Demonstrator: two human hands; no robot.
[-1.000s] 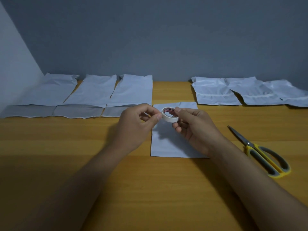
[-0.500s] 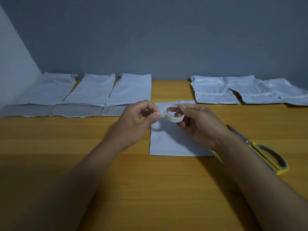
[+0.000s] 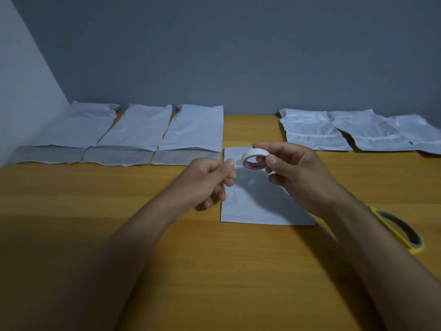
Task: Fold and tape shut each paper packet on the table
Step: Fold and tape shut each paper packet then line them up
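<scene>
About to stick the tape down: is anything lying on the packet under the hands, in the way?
Nothing visible. The tape roll in the right hand and the left hand hang over the middle packet, whose visible surface is bare. The scissors lie off right.

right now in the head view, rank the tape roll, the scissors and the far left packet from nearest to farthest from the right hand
1. tape roll: held in the right hand.
2. scissors: on the table to its right, partly hidden behind the forearm.
3. far left packet: across the table, by the left wall.
</scene>
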